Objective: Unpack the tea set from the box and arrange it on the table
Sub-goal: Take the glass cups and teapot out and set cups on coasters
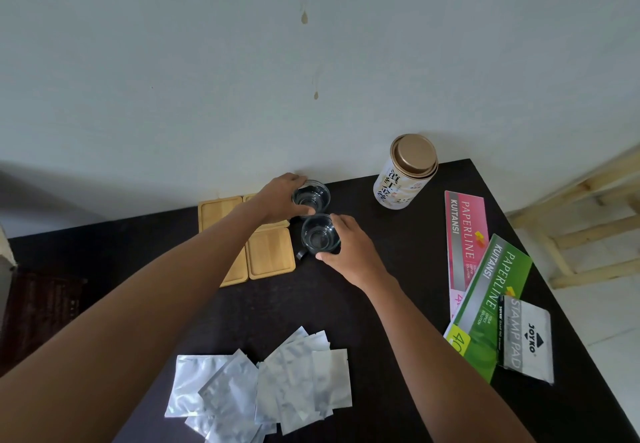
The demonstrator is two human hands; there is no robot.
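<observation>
Two glass cups: the far cup (311, 197) sits inside left-hand fingers (294, 179), the near cup (320, 234) inside right-hand fingers (337, 220).

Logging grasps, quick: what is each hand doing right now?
Left hand: grips the far glass cup.
Right hand: grips the near glass cup.

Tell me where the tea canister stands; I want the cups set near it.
In the head view the tea canister stands upright at the table's far edge by the wall, right of the two glass cups and beyond the pink receipt book.
</observation>
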